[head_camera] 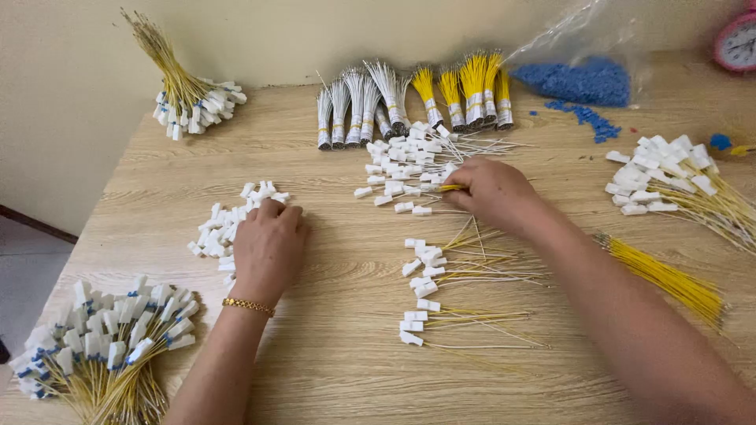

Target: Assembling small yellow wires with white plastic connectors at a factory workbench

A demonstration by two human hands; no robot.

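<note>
Across the wooden desk (pixel 339 346), bare room lies between the forearms, bundles crowding its edges. Left hand (pixel 268 248) rests curled, fingertips in the loose white connectors (pixel 224 228). Right hand (pixel 492 191) pinches a yellow wire (pixel 447 188), lying crosswise, tip pointing left toward scattered connectors (pixel 402 165).

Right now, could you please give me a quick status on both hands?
Left hand on loose white connectors. Right hand pinching yellow wire by connector pile. Nothing between them.
</note>
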